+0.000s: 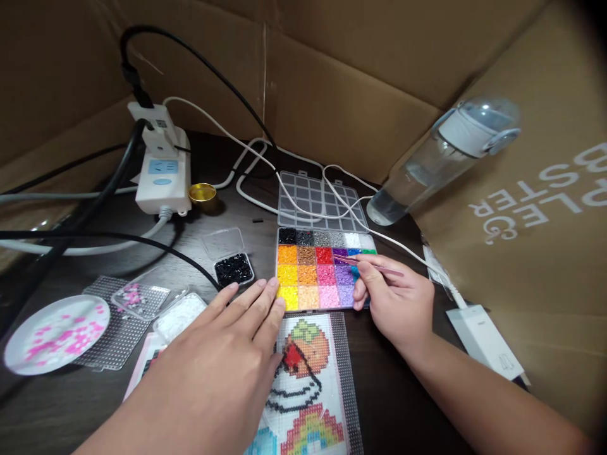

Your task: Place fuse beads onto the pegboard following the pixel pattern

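My right hand pinches pink tweezers, their tips over the compartments near the red and purple beads. The sorted bead box lies with its clear lid open behind it. My left hand lies flat with fingers spread, fingertips at the box's left front edge, over part of the pattern sheet. That pattern sheet lies under a clear pegboard. Black and red beads form part of a figure on it. A small box of black beads stands left of the sorted box.
At the left are a white dish of pink and white beads, pegboards and a white bead box. Behind stand a power strip, gold cup and cables. A water bottle and white adapter are right; cardboard walls surround the table.
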A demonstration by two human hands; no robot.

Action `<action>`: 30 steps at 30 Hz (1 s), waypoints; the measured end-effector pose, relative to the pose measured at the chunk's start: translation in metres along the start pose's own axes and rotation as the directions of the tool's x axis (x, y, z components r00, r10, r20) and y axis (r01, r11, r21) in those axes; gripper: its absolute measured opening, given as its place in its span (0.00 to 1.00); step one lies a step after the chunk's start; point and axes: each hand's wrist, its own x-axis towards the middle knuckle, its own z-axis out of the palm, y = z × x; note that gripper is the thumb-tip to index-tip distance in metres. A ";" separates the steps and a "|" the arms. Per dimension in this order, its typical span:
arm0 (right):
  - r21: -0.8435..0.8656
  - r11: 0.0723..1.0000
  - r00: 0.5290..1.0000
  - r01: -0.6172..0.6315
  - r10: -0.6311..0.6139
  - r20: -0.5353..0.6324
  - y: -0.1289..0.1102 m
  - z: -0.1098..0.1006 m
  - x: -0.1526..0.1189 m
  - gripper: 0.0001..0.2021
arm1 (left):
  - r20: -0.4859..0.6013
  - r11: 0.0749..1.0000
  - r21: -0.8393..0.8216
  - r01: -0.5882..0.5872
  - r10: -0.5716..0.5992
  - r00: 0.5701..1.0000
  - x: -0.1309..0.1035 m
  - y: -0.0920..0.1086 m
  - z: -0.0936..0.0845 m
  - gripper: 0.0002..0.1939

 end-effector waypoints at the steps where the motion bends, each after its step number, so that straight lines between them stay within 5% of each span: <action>1: -0.003 1.000 1.000 -0.003 0.003 0.002 0.000 0.000 0.000 0.07 | -0.003 1.000 0.000 -0.004 0.004 1.000 0.000 0.000 0.000 0.23; 30: 0.025 0.997 0.998 -0.068 0.068 -0.007 0.002 0.003 0.003 0.08 | -0.011 1.000 -0.006 -0.016 0.016 1.000 0.006 0.000 -0.003 0.23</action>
